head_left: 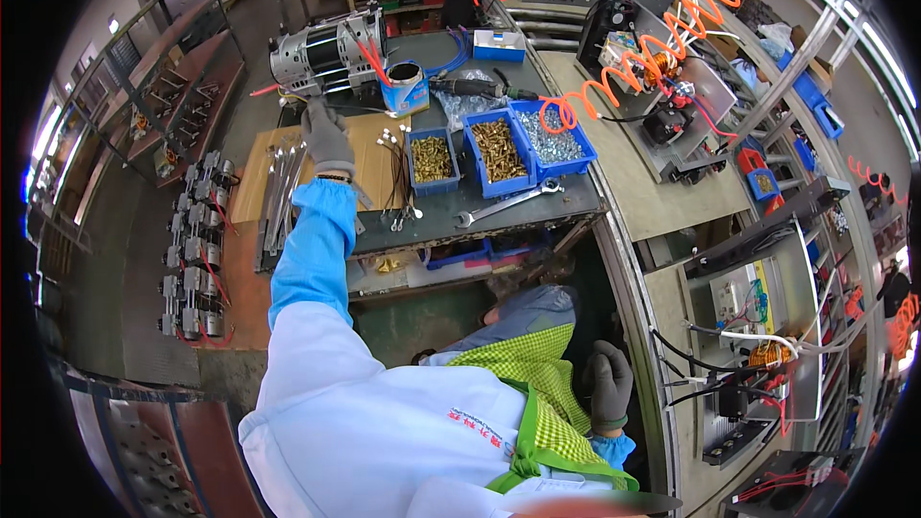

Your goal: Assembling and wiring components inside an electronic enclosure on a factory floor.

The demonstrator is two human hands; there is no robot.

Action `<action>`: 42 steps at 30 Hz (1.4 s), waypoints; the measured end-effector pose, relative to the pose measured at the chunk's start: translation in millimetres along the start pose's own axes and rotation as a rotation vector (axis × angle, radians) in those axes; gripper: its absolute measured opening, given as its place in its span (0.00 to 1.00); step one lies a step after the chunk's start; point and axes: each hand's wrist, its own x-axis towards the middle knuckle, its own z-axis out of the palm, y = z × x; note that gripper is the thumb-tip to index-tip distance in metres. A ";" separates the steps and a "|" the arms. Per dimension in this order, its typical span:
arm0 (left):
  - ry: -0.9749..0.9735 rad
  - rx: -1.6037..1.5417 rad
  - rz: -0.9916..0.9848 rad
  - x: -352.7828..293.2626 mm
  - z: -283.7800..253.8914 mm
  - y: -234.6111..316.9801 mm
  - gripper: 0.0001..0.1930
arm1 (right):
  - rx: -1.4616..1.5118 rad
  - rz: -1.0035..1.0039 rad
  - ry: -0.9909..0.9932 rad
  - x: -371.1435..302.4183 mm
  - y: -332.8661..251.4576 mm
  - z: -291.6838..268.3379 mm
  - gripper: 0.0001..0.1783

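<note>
My left hand, in a grey glove, reaches over the cardboard sheet on the bench. Its fingers are drawn together at the near side of a silver-and-black motor, beside its wire ends; what they hold, if anything, is hidden. Just below the wrist lies a bundle of metal strips. Black cables with ring ends lie to the right of that hand. My right hand, also gloved in grey, hangs low beside my lap near the bench edge. Its fingers are curled together with nothing visible in them.
Blue bins hold brass fasteners and silver fasteners. A wrench lies before them. Behind stand a blue-labelled can and a black power tool. Orange coiled hoses hang at right. Several motors stand at left.
</note>
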 end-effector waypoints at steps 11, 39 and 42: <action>-0.855 -0.512 -0.523 -243.4 179.8 29.1 0.10 | -0.134 -0.291 -0.165 22.0 -61.0 21.9 0.20; -1.895 -0.363 -0.583 -642.2 206.3 28.5 0.11 | 0.057 -0.418 0.793 -155.5 -81.5 -178.1 0.23; -1.934 -0.348 -0.565 -647.7 202.6 31.8 0.10 | 0.124 -0.412 0.729 -153.2 -69.1 -192.3 0.24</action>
